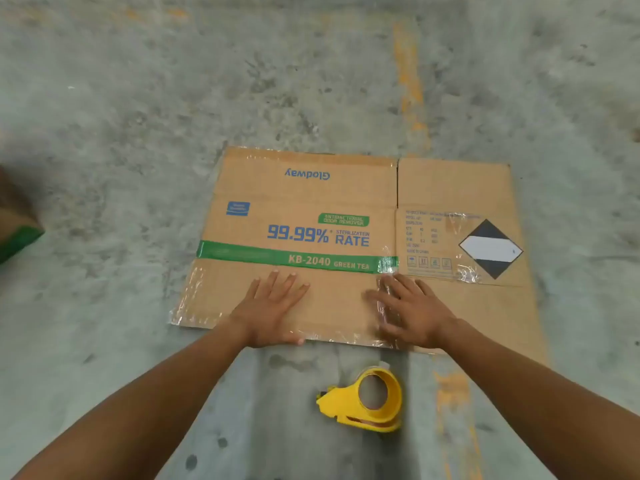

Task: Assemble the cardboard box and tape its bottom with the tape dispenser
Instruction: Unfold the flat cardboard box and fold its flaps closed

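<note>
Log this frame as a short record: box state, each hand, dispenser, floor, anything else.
box: cardboard box lies flattened on the floor, printed side up, old clear tape on its edges
left hand: left hand flat on the near flap, fingers straight
right hand: right hand on the box at the panel crease, blurred
dispenser: yellow tape dispenser on the floor near the person, untouched
floor: concrete floor with worn yellow lines
other: another carton at the left edge

Single head cam, wide-angle, looking forward and steeply down from close above at the left hand (273, 306) and right hand (412, 311), both forearms entering from the bottom edge, box (346, 195) beyond the fingertips, dispenser (363, 400) nearer than the hands, between the forearms.
</note>
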The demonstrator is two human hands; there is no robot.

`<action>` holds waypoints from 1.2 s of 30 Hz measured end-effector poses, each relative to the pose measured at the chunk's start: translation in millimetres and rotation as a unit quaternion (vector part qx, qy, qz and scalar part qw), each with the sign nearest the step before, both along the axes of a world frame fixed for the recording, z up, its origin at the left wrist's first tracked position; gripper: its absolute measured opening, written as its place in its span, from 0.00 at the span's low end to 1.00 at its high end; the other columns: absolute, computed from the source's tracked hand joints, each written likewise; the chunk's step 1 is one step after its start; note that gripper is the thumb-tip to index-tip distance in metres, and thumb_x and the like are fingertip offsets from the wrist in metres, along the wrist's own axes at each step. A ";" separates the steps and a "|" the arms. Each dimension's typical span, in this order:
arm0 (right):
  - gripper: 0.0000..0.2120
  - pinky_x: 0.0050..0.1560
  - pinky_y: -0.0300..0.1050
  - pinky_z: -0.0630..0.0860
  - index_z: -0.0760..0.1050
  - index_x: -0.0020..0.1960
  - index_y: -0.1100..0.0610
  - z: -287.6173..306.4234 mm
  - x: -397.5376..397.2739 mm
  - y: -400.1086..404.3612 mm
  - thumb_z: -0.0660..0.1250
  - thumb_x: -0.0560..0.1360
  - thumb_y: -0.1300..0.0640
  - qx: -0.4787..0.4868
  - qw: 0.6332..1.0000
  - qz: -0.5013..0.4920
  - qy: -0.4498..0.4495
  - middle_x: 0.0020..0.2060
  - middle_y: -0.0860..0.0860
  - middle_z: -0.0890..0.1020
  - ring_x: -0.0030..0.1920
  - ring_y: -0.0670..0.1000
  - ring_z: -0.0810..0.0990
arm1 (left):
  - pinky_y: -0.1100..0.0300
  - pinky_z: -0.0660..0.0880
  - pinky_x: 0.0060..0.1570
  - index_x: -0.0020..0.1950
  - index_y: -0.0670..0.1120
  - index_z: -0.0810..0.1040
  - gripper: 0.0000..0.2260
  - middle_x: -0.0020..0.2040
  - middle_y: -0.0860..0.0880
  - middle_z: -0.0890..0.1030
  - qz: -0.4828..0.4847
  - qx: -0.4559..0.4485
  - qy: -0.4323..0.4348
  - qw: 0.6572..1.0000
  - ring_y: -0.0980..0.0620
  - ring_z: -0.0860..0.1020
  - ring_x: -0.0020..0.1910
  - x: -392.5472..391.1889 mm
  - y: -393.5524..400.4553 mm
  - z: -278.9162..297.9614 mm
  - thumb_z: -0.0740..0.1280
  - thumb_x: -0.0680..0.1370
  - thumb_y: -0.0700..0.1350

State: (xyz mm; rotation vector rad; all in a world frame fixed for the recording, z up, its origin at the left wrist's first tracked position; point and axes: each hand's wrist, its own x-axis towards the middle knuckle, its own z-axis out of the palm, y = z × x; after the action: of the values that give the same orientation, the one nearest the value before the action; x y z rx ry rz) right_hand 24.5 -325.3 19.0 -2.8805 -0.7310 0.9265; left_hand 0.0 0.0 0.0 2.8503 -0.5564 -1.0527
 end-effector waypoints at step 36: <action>0.26 0.52 0.53 0.78 0.46 0.75 0.31 203.1 90.1 -33.3 0.49 0.79 0.36 0.078 0.947 0.010 -0.312 0.61 0.48 0.83 0.58 0.59 0.81 | 0.51 0.64 0.53 0.57 0.51 0.78 0.15 0.52 0.53 0.83 0.053 -0.095 -0.538 0.836 0.46 0.79 0.53 111.1 44.4 182.7 0.57 0.78 0.55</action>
State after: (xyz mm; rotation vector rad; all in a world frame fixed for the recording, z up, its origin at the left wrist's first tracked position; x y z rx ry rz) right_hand 114.6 -358.6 222.1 -3.0140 -0.8088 -0.0798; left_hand 111.1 44.4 182.7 2.9624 -0.4553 0.7097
